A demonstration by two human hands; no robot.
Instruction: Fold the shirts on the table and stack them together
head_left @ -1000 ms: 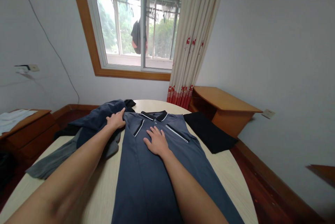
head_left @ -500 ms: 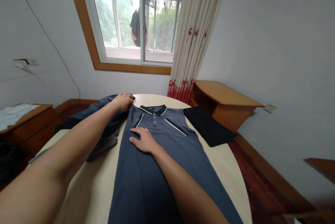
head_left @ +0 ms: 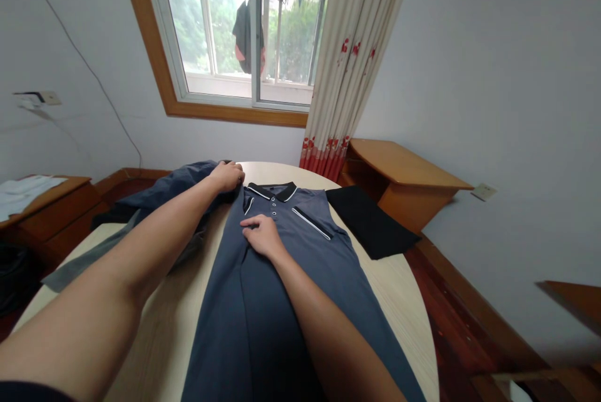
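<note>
A blue-grey polo shirt (head_left: 300,277) with a black collar, white piping and several buttons lies spread on the round pale table (head_left: 399,302). My left hand (head_left: 227,176) reaches to the shirt's far left shoulder, its fingers closed on the cloth there. Flat on the left side of the chest rests my right hand (head_left: 263,236), fingers stretched out and thumb apart. A crease runs from beside it down the front. Part of the left chest trim is covered by cloth. The black sleeve (head_left: 370,223) on the right side lies stretched outward.
Dark blue clothing (head_left: 164,186) is heaped at the table's left edge, with a grey piece of cloth (head_left: 89,259) beside my left arm. A wooden desk (head_left: 404,167) stands beyond the right side, near a curtain (head_left: 347,76). Another wooden cabinet (head_left: 47,220) stands at left.
My left hand has drawn the shirt's left shoulder slightly inward, covering more of the left chest trim. My right hand stays on the chest, its fingers nearer together. The view has tilted slightly down.
</note>
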